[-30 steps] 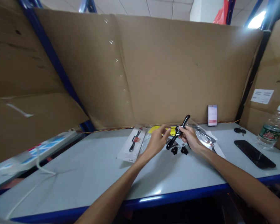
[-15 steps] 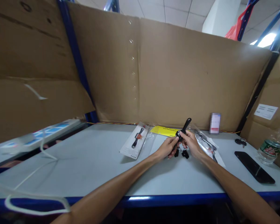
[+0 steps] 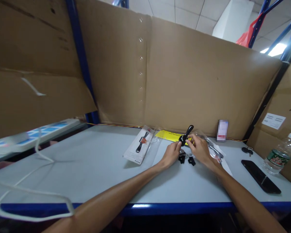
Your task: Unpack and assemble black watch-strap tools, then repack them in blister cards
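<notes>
Left hand (image 3: 171,154) pinched on lower end of black handle (image 3: 187,133), right hand (image 3: 200,149) pinched on its middle, small black knobs (image 3: 181,159) just beneath, packaged tool (image 3: 140,144) left of left hand

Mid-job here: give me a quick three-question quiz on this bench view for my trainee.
1. True or false: the left hand and the right hand both grip the black tool.
2. Which stands to the right of the black phone? A) mug B) water bottle C) tape roll
3. Fill in: the flat sheet lying on the table just behind the hands is coloured ___.
Key: 1 true; 2 B; 3 yellow.
</notes>
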A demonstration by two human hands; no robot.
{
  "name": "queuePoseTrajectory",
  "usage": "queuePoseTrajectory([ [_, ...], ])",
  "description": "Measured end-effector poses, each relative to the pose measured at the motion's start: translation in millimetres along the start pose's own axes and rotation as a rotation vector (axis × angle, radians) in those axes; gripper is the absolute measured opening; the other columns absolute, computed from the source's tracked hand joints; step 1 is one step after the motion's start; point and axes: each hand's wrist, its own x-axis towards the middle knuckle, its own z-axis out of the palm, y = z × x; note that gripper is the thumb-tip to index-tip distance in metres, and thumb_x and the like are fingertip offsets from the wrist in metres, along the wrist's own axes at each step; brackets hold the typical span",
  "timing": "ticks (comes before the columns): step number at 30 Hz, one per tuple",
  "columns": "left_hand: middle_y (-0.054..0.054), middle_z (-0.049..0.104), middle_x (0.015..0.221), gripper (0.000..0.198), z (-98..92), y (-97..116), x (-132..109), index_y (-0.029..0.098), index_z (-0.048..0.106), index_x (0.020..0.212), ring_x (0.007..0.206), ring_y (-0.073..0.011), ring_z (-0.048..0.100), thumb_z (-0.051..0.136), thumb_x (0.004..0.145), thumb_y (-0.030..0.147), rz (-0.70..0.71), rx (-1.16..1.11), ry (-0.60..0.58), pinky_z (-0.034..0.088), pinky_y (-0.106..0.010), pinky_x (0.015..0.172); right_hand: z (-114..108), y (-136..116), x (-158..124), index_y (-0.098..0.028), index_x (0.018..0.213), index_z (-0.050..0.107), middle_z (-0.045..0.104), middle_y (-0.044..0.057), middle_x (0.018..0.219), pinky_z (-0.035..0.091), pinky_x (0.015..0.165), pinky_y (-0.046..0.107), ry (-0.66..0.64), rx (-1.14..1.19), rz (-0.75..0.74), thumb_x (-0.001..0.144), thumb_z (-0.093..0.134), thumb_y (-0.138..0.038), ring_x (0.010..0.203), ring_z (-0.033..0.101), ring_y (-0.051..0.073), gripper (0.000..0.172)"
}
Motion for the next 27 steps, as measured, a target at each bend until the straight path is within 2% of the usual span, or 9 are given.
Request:
queuePoseTrajectory([
  [5,-0.003,0.056,0.059,0.037,5.9,1,-4,0.022,0.051,0.061,0.057,-0.018,0.047,0.047,0.09,0.044,0.106,0.105,-0.002,0.03,-0.027,0.061,5,-6,-3,-0.022,0.094,0.058,0.065,0.002,0.077,0.034,0.061,0.027,-0.089,-0.084,-0.014,0.093,0.054,-0.029,0.065,0.057,0.017,0.009],
  [9,-0.006,0.059,0.065,0.031,7.5,2,-7,0.022,0.054,0.062,0.06,-0.0196,0.048,0.049,0.089,0.038,0.107,0.123,0.019,0.03,-0.028,0.064,8,-4,-4,-0.021,0.093,0.056,0.066,0.004,0.082,0.035,0.063,0.027,-0.08,-0.092,-0.023,0.093,0.053,-0.028,0.069,0.059,0.018,0.007],
  [14,-0.005,0.06,0.063,0.031,7.6,4,-6,0.022,0.056,0.062,0.061,-0.0201,0.048,0.053,0.086,0.041,0.067,0.078,0.023,0.032,-0.028,0.064,13,-2,-5,-0.02,0.093,0.057,0.067,0.006,0.088,0.039,0.068,0.028,-0.074,-0.169,-0.037,0.091,0.052,-0.021,0.077,0.061,0.02,0.005],
  [20,-0.001,0.049,0.048,0.046,5.9,0,-3,0.022,0.045,0.051,0.05,-0.0156,0.044,0.043,0.091,0.046,0.014,0.171,-0.083,0.032,-0.027,0.056,12,1,-6,-0.02,0.095,0.064,0.067,0.007,0.097,0.042,0.074,0.027,-0.103,-0.15,-0.132,0.089,0.047,-0.009,0.084,0.061,0.019,0.021],
  [23,0.001,0.046,0.045,0.047,5.6,-4,-2,0.022,0.044,0.053,0.045,-0.0135,0.041,0.041,0.09,0.051,-0.042,0.108,-0.106,0.029,-0.027,0.05,10,2,-6,-0.022,0.096,0.071,0.068,0.005,0.096,0.043,0.075,0.026,-0.094,-0.085,-0.13,0.091,0.048,-0.011,0.085,0.062,0.018,0.026],
  [27,0.004,0.039,0.041,0.047,6.3,-10,-1,0.022,0.044,0.056,0.039,-0.0116,0.036,0.045,0.086,0.059,-0.154,-0.014,-0.11,0.025,-0.025,0.044,5,2,-5,-0.024,0.092,0.076,0.07,0.005,0.093,0.043,0.074,0.027,-0.111,-0.141,-0.103,0.089,0.05,-0.01,0.083,0.063,0.018,0.03],
])
